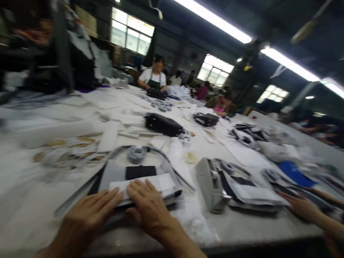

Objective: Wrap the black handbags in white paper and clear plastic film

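My left hand (87,215) lies with its fingers stretched out at the near left edge of a folded white strip (161,182). Flat on the same strip rests my right hand (147,204), fingers extended and slightly apart. Beneath the strip is a grey and black bag piece (114,172), with a black patch (141,172) just beyond my fingers. A long dark strap (170,160) curves around its far side. At the top of that curve sits a grey roll (137,154), perhaps tape. Motion blur softens the details.
A grey tape dispenser (213,187) stands to the right, beside another bag piece (255,195). A co-worker's hand (302,207) reaches in at far right. Loose yellow and white pieces (74,150) lie left. Black bags (164,124) sit farther back, where a person (153,76) works.
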The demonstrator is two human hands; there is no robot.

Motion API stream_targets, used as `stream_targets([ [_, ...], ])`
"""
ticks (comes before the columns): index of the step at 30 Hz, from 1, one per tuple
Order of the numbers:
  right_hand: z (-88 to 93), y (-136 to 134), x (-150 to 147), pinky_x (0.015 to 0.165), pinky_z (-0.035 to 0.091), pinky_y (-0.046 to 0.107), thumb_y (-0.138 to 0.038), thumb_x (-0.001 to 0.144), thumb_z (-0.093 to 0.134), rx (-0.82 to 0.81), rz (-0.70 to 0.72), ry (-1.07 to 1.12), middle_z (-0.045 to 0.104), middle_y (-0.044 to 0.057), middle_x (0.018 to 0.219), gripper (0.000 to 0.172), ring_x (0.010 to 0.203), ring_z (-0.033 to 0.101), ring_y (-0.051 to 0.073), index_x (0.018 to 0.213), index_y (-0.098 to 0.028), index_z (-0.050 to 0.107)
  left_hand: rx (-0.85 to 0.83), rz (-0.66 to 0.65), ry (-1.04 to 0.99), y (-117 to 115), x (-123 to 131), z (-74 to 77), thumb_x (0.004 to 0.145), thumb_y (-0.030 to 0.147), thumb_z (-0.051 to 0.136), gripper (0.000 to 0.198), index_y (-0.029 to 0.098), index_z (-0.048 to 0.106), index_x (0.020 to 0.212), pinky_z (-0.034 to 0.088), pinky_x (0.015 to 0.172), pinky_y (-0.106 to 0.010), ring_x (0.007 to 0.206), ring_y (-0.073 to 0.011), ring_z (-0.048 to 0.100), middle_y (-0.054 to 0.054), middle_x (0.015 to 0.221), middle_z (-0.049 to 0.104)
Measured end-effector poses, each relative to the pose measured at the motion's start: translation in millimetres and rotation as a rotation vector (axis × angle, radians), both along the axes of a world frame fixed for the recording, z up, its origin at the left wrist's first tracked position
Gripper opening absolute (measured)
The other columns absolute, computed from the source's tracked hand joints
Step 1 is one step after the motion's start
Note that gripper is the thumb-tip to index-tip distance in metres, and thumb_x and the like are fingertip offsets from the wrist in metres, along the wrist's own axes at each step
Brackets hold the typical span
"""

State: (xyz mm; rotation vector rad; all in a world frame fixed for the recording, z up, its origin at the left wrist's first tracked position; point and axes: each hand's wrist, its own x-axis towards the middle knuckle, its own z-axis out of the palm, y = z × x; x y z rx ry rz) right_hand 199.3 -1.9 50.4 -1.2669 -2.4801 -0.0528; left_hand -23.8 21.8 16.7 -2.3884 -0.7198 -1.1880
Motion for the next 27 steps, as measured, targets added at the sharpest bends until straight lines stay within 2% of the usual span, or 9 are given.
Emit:
stream_targets([
  [3,-26.8,7.9,-5.9,0.117,0.034,0.048,-0.016,0.087,0.062,0.034,0.028,0.067,0.058,0.014,0.14,0.052,0.136,0.048,0.024,0.138,-0.014,0.051,-0.065,0.064,0.085,-6.3,-18.5,1.6,0.1,0.013,0.037,0.036,0.016,0.061,0.127,0.054,0.092,-0.033,0.109,-0.0219,0.066,-0.009,0.121,0.07],
  [5,-32.8,8.4,-4.2,0.116,0.036,0.05,-0.01,0.085,0.06,0.055,0.05,0.095,0.058,0.015,0.14,0.055,0.135,0.049,0.025,0.139,-0.013,0.051,-0.175,0.051,0.082,-5.5,-19.5,7.3,0.1,0.018,0.043,0.035,0.014,0.055,0.133,0.054,0.095,-0.033,0.116,-0.022,0.063,-0.012,0.13,0.065],
  [9,-24.4,4.8,-3.9,0.113,0.04,0.053,-0.012,0.084,0.063,0.005,0.031,0.107,0.058,0.015,0.139,0.056,0.132,0.052,0.027,0.139,-0.013,0.051,-0.278,0.015,0.108,3.9,-20.8,12.5,0.099,0.021,0.048,0.036,0.016,0.055,0.134,0.054,0.099,-0.039,0.12,-0.0237,0.062,-0.011,0.131,0.064],
  [12,-19.8,4.3,-12.4,0.11,0.04,0.058,-0.017,0.084,0.07,-0.034,-0.036,0.083,0.059,0.012,0.139,0.059,0.131,0.053,0.031,0.14,-0.02,0.052,-0.284,-0.029,0.101,10.3,-27.1,5.9,0.098,0.014,0.047,0.034,0.021,0.058,0.13,0.052,0.102,-0.04,0.112,-0.0203,0.066,-0.006,0.121,0.07],
  [14,-19.9,4.5,-18.3,0.109,0.04,0.061,-0.015,0.084,0.07,-0.036,-0.076,0.079,0.06,0.01,0.139,0.058,0.13,0.053,0.033,0.139,-0.024,0.054,-0.329,-0.036,0.072,8.2,-32.0,1.8,0.098,0.016,0.05,0.04,0.022,0.052,0.137,0.05,0.105,-0.04,0.115,-0.0197,0.065,-0.008,0.125,0.068],
  [18,-20.6,4.1,-22.9,0.108,0.04,0.061,-0.012,0.086,0.067,-0.056,-0.101,0.098,0.06,0.008,0.138,0.054,0.13,0.054,0.032,0.137,-0.024,0.055,-0.487,0.042,0.01,-9.4,-38.1,0.1,0.087,0.038,0.07,0.08,0.016,0.028,0.152,0.046,0.109,-0.045,0.134,-0.0294,0.049,-0.018,0.148,0.047],
  [21,-19.9,3.7,-22.2,0.108,0.04,0.06,-0.012,0.088,0.064,-0.074,-0.112,0.114,0.061,0.008,0.137,0.05,0.129,0.054,0.031,0.136,-0.025,0.056,-0.528,0.124,0.019,-19.3,-37.6,-1.8,0.08,0.031,0.078,0.095,0.018,0.02,0.155,0.044,0.111,-0.048,0.14,-0.0335,0.04,-0.019,0.155,0.036],
  [24,-19.7,3.5,-21.0,0.109,0.038,0.06,-0.012,0.089,0.062,-0.08,-0.115,0.12,0.061,0.008,0.138,0.049,0.13,0.053,0.031,0.136,-0.026,0.055,-0.53,0.165,0.052,-18.2,-35.4,-4.2,0.078,0.02,0.077,0.096,0.021,0.02,0.155,0.044,0.111,-0.048,0.141,-0.0332,0.039,-0.016,0.155,0.036],
  [27,-19.4,3.3,-20.2,0.109,0.039,0.06,-0.012,0.088,0.062,-0.078,-0.106,0.114,0.06,0.008,0.138,0.051,0.132,0.052,0.031,0.136,-0.026,0.055,-0.585,0.174,0.043,-11.3,-33.5,-3.3,0.078,0.02,0.076,0.089,0.025,0.028,0.152,0.044,0.11,-0.048,0.139,-0.0307,0.043,-0.012,0.152,0.042],
])
